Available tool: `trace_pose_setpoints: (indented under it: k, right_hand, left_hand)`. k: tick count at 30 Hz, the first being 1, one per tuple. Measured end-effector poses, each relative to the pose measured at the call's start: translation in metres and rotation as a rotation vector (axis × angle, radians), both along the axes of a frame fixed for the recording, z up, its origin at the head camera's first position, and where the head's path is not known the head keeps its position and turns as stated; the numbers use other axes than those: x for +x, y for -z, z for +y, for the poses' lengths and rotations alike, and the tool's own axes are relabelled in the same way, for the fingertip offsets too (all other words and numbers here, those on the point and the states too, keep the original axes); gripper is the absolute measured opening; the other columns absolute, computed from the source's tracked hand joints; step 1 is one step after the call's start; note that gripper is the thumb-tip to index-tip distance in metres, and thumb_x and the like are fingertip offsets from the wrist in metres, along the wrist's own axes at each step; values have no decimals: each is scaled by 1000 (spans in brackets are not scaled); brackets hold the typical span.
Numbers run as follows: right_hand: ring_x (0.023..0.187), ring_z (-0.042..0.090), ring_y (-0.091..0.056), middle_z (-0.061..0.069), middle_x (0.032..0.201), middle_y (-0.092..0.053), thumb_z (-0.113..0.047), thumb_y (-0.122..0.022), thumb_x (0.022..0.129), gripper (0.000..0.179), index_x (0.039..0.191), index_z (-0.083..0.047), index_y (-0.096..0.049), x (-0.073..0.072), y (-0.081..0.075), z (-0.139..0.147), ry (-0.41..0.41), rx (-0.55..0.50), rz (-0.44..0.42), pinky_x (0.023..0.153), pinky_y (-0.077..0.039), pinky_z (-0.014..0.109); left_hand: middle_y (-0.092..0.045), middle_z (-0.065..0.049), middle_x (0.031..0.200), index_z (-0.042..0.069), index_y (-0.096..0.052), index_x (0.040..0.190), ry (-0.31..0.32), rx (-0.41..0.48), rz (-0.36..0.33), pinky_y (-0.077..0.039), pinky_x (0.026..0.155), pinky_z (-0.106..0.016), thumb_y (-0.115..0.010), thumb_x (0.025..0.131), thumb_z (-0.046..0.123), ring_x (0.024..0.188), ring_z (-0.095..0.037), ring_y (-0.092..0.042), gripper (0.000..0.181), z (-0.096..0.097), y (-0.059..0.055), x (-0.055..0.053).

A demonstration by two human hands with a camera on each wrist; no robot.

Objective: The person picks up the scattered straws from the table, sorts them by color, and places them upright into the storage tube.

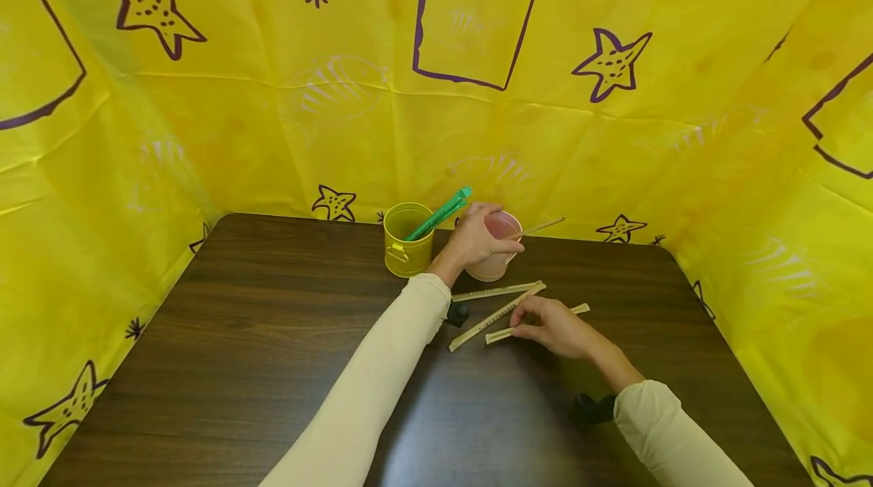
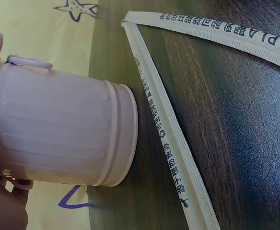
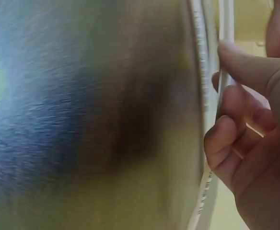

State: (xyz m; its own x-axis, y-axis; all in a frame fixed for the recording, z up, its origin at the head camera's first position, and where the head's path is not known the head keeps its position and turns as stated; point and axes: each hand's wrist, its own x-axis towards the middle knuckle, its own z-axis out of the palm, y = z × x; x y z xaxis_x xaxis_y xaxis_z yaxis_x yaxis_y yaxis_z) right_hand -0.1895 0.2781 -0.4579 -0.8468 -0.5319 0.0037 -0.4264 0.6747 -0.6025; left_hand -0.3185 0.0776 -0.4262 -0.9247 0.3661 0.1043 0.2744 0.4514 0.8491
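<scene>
My left hand [image 1: 480,237] grips a pink bucket [image 1: 487,269] near its rim, thumb on one side and fingers on the other. In the left wrist view the bucket's ribbed wall [image 2: 58,124] and small handle show. A thin paper-wrapped straw [image 1: 547,226] leans out of the bucket. Nearer the front, my right hand [image 1: 555,328] pinches another paper-wrapped straw [image 1: 500,335] between thumb and fingers. Two more wrapped straws lie on the table between the hands, a slanted one [image 1: 480,328] and a flatter one [image 1: 487,293], meeting at their right ends.
Left of the pink bucket stands a yellow bucket [image 1: 408,256] holding green wrapped straws [image 1: 442,213]. The dark wood table [image 1: 225,335] is bordered at the back and sides by a yellow cloth [image 1: 273,131] with purple starfish drawings.
</scene>
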Motion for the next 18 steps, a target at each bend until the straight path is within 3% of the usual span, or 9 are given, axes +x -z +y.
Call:
trace_pose_setpoints:
  k: [5, 13, 18]
  right_hand:
    - [88, 9, -60, -6, 97, -68, -20, -73, 94, 9, 103, -22, -71, 1, -20, 1, 54, -90, -1, 76, -50, 24]
    - [77, 11, -59, 0, 104, -65, -16, -66, 100, 20, 119, -18, -71, 1, -60, 7, 115, -221, 92, 65, -51, 26]
    - [76, 8, -65, -8, 105, -66, -19, -65, 101, 18, 118, -15, -68, 4, -95, 16, 269, -293, 149, 64, -55, 27]
  left_hand:
    - [-42, -6, 152, 17, -48, 152, -3, 4, 8, -50, 107, -44, -88, 75, 51, 128, -27, -51, 94, 1, 1, 0]
    - [-41, -6, 154, 18, -48, 152, -12, -3, -1, -50, 107, -44, -89, 75, 50, 128, -27, -52, 94, -1, 1, 1]
    - [-41, -7, 153, 17, -48, 152, -4, 7, 2, -49, 108, -44, -89, 75, 49, 127, -28, -52, 93, 0, 1, 0]
